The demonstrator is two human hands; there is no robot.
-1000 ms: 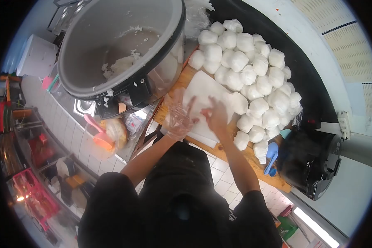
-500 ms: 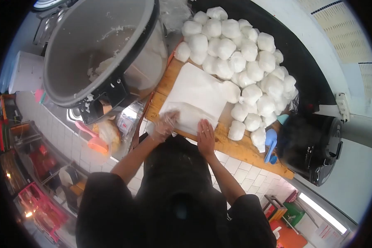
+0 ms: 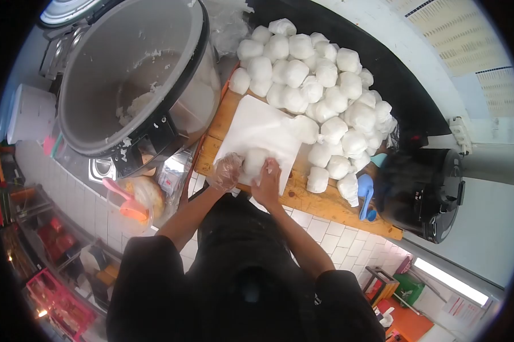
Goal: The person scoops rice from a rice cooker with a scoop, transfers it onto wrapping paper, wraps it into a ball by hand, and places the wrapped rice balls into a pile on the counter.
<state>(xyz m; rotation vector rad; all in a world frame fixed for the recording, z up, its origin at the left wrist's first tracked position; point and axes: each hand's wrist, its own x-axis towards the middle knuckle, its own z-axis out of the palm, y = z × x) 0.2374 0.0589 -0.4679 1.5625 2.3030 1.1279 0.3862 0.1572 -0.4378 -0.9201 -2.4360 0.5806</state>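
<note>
On a stack of white paper sheets lies a rounded white paper-wrapped bundle. My left hand, in a clear plastic glove, curls against the bundle's left side. My right hand is bare and grips its right side near the lower edge, with the fingers bent onto the paper. What is inside the wrapping is hidden. Just beyond the sheets, many similar white bundles are heaped up, the nearest one touching the paper's right corner.
A large rice cooker with rice stuck inside stands at the left. Below it, a pink-handled orange scoop rests in a clear container. A blue scoop and a black pot are on the right. The wooden table ends near my body.
The paper lying flat under my hands is now gathered into a rounded bundle. My right hand has moved left, and both hands have closed in on its sides. The view has shifted slightly.
</note>
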